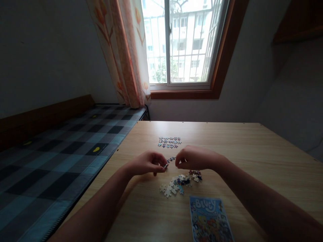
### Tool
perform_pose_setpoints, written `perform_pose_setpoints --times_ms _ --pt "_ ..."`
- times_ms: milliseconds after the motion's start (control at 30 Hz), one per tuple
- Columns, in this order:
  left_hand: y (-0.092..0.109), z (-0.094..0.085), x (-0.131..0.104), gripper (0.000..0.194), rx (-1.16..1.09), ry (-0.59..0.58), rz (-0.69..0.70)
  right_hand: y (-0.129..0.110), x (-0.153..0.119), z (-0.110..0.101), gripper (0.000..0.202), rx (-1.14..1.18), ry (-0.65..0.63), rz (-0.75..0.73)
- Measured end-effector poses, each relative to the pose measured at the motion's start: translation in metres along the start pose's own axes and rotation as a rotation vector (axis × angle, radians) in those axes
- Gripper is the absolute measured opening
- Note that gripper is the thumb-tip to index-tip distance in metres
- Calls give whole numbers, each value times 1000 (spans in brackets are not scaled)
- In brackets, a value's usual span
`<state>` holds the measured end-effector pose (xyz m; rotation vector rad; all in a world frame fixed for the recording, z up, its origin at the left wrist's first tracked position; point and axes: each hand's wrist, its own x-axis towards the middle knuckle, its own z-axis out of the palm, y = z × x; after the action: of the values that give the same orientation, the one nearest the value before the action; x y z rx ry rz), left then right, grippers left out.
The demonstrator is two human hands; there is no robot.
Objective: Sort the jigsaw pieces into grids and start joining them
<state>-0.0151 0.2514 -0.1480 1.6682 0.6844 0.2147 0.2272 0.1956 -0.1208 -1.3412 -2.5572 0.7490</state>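
a person works at a pale wood-grain desk [272, 161] in front of a bright window [189, 47], whose daylight probably makes the small printed shapes easier to read. the left hand [148, 163] has its grip closed around a small, flat cardboard puzzle piece [165, 165], pinched between thumb and fingertips, likely because so thin a thing can only be taken by its edges. the right hand [195, 158] curls down just opposite, fingertips bunched; whether its grip holds anything cannot be told. between the hands lies a short slanting line of small multicoloured pieces [172, 159]. beyond them, neat rows of small multicoloured pieces [169, 142] sit spread out, seemingly so each can be seen singly. nearer the person, a loose heap of pale-backed and dark blue pieces [174, 186] lies within easy reach, beside a blue illustrated box marked "bluey" [210, 218], its picture facing up, perhaps for reference.
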Motion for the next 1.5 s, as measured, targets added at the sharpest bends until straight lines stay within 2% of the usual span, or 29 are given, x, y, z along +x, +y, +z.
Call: perform_pose_setpoints --times_ms 133,367,467,600,700,833,933,1033,1167,1300,1400,1500 --pt "1 1 1 28 -84 24 43 -1 6 5 27 209 79 -34" --pt "-3 4 4 27 -93 83 109 1 16 17 25 575 29 107" --pt "-3 4 6 26 -61 101 141 -1 19 19 18 659 53 166" --pt "-2 2 6 27 46 157 129 -1 18 15 16 694 21 249" --pt "-1 1 7 29 98 215 120 7 18 12 15 655 69 256" --pt "-4 4 10 32 26 195 118 15 19 14 17 560 124 226" --pt "-5 1 8 36 22 219 78 14 20 17 16 362 178 208" --pt "-1 -11 0 38 98 236 -11 10 21 23 15 142 245 191" --pt "7 -25 -13 35 227 85 -123 5 25 38 19 20 249 78" --pt "8 -28 -18 31 338 -49 -189 -1 27 49 23 -63 278 -106" --pt "5 -27 -16 29 504 -77 -201 -6 26 50 24 -148 237 -188" --pt "3 -25 -14 29 654 -38 -166 -6 24 46 18 -166 211 -199"
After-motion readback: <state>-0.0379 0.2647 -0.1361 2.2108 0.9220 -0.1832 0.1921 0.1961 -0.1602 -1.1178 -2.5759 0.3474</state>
